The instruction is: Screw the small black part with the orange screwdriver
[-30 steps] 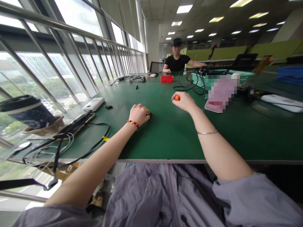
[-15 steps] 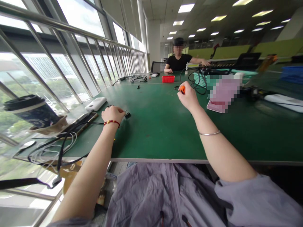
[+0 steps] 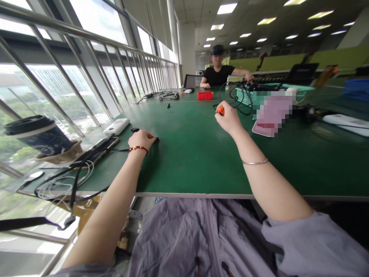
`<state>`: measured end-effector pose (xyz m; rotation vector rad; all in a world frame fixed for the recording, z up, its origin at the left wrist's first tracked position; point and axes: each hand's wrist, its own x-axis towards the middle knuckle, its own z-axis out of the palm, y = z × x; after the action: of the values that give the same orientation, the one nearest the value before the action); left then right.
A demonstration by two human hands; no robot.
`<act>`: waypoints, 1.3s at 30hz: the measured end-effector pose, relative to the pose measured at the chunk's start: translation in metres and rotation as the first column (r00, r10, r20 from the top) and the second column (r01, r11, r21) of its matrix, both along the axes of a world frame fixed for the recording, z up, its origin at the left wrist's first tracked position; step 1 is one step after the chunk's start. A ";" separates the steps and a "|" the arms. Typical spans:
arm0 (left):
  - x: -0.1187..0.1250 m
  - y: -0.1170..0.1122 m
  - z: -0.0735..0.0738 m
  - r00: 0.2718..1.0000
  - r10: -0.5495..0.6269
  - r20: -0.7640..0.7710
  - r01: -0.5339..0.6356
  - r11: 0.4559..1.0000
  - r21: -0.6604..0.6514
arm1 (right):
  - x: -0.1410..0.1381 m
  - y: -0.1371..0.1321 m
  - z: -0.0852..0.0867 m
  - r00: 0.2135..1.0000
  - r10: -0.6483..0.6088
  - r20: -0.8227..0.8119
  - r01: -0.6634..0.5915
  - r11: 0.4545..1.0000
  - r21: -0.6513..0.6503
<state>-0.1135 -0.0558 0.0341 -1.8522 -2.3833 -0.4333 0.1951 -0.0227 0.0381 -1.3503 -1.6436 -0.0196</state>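
Observation:
My left hand (image 3: pixel 142 139) rests knuckles-up on the green table (image 3: pixel 201 154), its fingers closed over a small black part (image 3: pixel 156 138) that peeks out at the fingertips. A red bead bracelet circles that wrist. My right hand (image 3: pixel 229 119) is raised a little above the table further back, closed on a small orange-handled tool (image 3: pixel 221 110); only the orange end shows. A thin silver bangle sits on my right forearm.
At the left are a white power bank (image 3: pixel 117 126), a phone with black and white cables (image 3: pixel 86 161) and a dark paper cup (image 3: pixel 37 135). A small black piece (image 3: pixel 135 129) lies near the power bank. A red tray (image 3: pixel 205 95), cable coils (image 3: pixel 236 102) and a seated person (image 3: pixel 219 73) are at the far end.
My left hand slid left with the black part toward the phone and power bank. My right hand lifted and moved back with the orange tool.

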 end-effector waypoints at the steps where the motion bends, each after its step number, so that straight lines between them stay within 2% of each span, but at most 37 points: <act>1: -0.001 0.001 -0.001 1.000 -0.007 -0.004 0.007 1.000 0.004 | 0.000 -0.001 0.000 1.000 -0.002 0.005 0.002 1.000 -0.005; 11: -0.013 0.010 -0.010 0.998 -0.062 -0.008 0.062 0.997 0.038 | 0.000 0.001 -0.002 0.999 -0.015 0.035 0.016 1.000 -0.024; 15: -0.015 0.012 -0.015 0.998 -0.065 0.017 0.065 0.998 0.025 | -0.001 0.001 0.001 1.000 -0.011 0.010 0.011 0.999 0.038; 17: -0.009 0.015 -0.019 0.988 -0.135 0.074 0.133 0.991 0.033 | -0.004 -0.001 0.004 0.999 -0.022 -0.023 0.024 0.998 0.064; 19: 0.006 0.020 -0.023 0.947 -0.279 0.161 0.275 0.960 0.046 | -0.006 -0.005 0.007 0.998 -0.033 -0.045 0.036 0.998 0.060; 22: 0.044 0.031 -0.026 0.822 -0.517 0.238 0.524 0.851 0.038 | -0.008 -0.009 0.008 0.999 -0.042 -0.005 0.042 0.999 0.030; 25: 0.088 0.042 -0.030 0.699 -0.661 0.274 0.688 0.726 -0.005 | -0.007 -0.008 0.005 0.999 -0.026 0.044 0.025 0.999 0.020; 27: 0.112 0.045 -0.034 0.626 -0.715 0.311 0.746 0.665 0.028 | -0.005 -0.007 0.004 0.999 0.008 0.048 -0.009 1.000 0.027; 29: 0.126 0.046 -0.040 0.622 -0.712 0.325 0.727 0.679 0.097 | -0.004 -0.005 0.004 0.998 0.053 0.045 -0.055 0.998 0.035; 32: 0.132 0.043 -0.048 0.602 -0.722 0.341 0.732 0.670 0.127 | -0.005 -0.007 0.006 0.995 0.090 0.049 -0.093 0.994 0.064; 36: 0.125 0.039 -0.051 0.542 -0.749 0.381 0.753 0.634 0.175 | -0.008 -0.013 0.011 0.999 0.017 0.042 -0.022 0.992 0.121; 39: 0.124 0.038 -0.050 0.548 -0.752 0.367 0.749 0.636 0.185 | -0.008 -0.015 0.013 0.999 -0.037 0.032 0.032 0.989 0.147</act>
<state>0.0108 -0.0180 -0.0163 -2.9849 -1.5599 -0.9799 0.1871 -0.0380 0.0508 -1.2721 -1.6146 -0.1815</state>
